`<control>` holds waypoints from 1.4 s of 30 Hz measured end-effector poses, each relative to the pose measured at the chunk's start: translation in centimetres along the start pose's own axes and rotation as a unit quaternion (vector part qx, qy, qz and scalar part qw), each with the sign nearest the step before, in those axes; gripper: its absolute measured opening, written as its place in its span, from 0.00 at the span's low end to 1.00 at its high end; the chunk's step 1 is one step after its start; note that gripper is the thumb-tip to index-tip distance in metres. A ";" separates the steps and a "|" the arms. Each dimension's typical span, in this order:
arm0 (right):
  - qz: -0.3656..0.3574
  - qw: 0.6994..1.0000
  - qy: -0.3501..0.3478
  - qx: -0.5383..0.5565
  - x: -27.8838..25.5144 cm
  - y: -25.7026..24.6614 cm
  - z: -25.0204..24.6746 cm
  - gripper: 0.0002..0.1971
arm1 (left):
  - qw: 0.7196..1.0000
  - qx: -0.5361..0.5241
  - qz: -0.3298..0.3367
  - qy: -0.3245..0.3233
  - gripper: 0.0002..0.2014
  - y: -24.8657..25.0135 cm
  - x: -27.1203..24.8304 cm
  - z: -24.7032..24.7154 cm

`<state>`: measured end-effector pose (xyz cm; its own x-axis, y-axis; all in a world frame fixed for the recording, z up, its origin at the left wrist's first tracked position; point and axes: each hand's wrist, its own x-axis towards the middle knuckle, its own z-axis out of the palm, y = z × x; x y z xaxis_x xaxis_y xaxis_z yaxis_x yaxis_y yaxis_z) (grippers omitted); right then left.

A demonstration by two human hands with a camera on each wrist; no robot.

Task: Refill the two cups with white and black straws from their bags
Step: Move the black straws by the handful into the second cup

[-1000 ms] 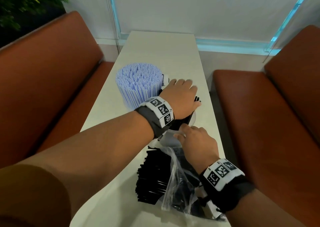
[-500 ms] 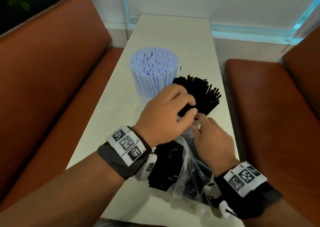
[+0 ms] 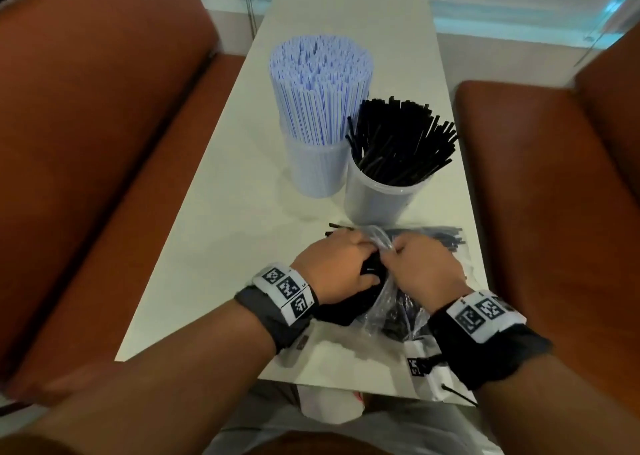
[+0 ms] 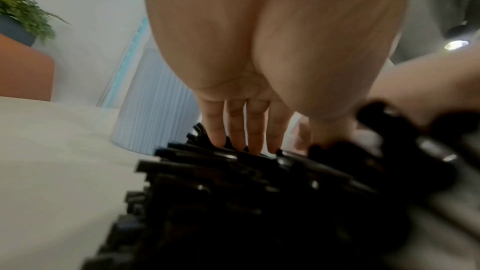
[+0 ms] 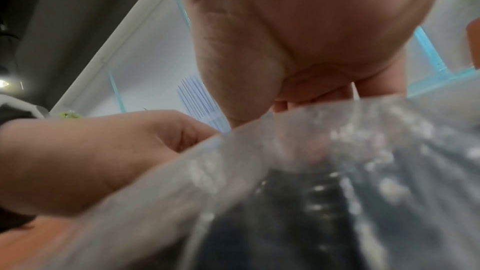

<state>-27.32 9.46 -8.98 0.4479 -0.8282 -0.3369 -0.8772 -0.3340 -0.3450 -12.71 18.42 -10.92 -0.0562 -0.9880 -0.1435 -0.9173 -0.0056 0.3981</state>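
Observation:
Two clear cups stand side by side on the white table (image 3: 242,232). The left cup (image 3: 317,163) is packed with white straws (image 3: 320,80); the right cup (image 3: 375,201) holds black straws (image 3: 403,139) that fan out to the right. Nearer me lies a clear plastic bag (image 3: 391,302) of black straws (image 3: 436,239). My left hand (image 3: 332,264) reaches into the bag's mouth, fingers (image 4: 246,126) curled over the black bundle (image 4: 259,192). My right hand (image 3: 426,264) pinches the bag's crumpled edge (image 5: 311,171) beside it.
Orange benches run along both sides, left (image 3: 86,142) and right (image 3: 554,177). The table's near edge is just under my wrists, and a loose black straw (image 3: 459,395) lies there. The far half of the table (image 3: 346,21) is bare.
My left hand left the black straws in the right cup and came back to the bag. My right hand stayed on the bag. The view tilted down.

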 end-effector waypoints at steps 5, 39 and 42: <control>-0.033 0.997 0.046 0.054 -0.4 -0.1 -0.5 0.06 | 0.999 0.047 -0.012 -0.014 0.28 1.7 0.1 1.4; -0.192 0.880 0.153 0.407 -1.2 -2.6 -2.1 0.22 | 0.983 0.095 -0.117 0.103 0.09 -9.9 -6.6 -4.7; -0.204 0.890 0.130 0.385 -1.4 -2.7 -1.3 0.20 | 0.980 0.075 -0.144 0.119 0.06 -11.9 -8.1 -5.8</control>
<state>-25.77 10.92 -6.46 0.5599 -0.8177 0.1339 -0.2259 -0.3062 -0.9248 0.98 25.55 -9.25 0.2908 -0.9567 -0.0080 -0.9300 -0.2846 0.2326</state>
